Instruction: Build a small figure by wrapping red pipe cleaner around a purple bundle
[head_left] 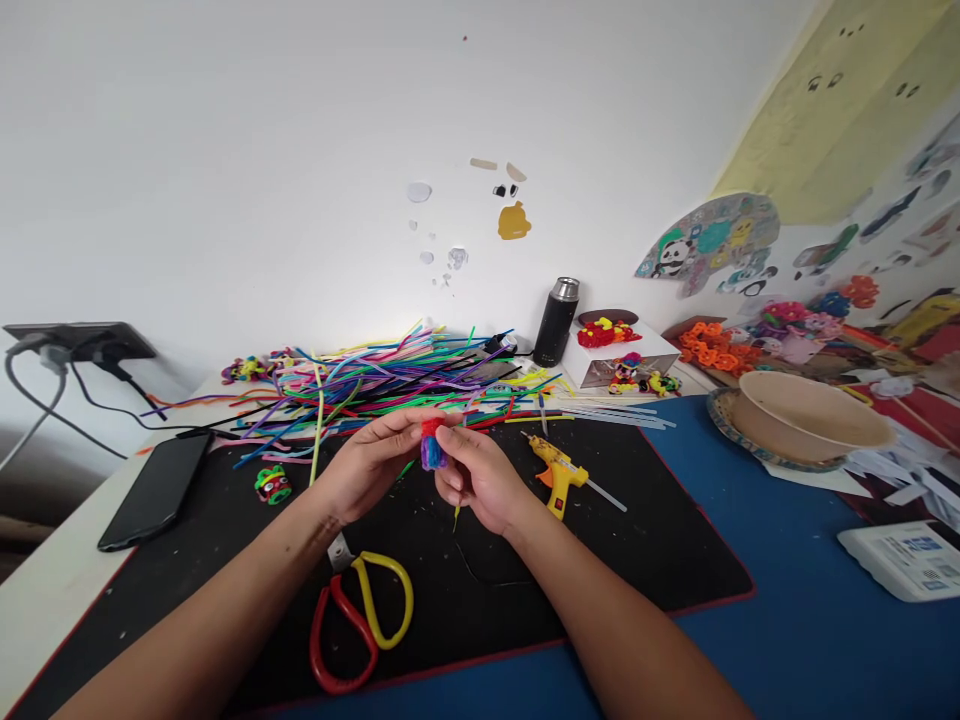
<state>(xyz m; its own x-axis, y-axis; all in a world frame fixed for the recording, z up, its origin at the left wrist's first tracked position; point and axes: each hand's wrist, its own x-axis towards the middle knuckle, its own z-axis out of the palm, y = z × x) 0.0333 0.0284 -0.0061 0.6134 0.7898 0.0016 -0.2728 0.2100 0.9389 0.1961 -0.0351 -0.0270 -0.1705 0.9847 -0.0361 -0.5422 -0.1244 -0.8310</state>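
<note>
Between the fingertips of both hands is a small pipe-cleaner piece (432,448), red on top with blue and purple below. My left hand (379,460) pinches it from the left, and my right hand (476,470) grips its other side. Both hands are raised over a black mat (247,590). Below my left wrist lie scissors (371,610) with one red and one yellow handle, their blades mostly covered by the arm. To the right of my right hand rests a yellow glue gun (559,475) with a clear glue stick in its back end.
Loose pipe cleaners (375,385) are heaped along the wall. A small green and red pipe-cleaner figure (273,485) and a phone (157,490) lie at left. At the back stands a black flask (556,325) beside a white box (622,355). A beige bowl (814,415) is at right.
</note>
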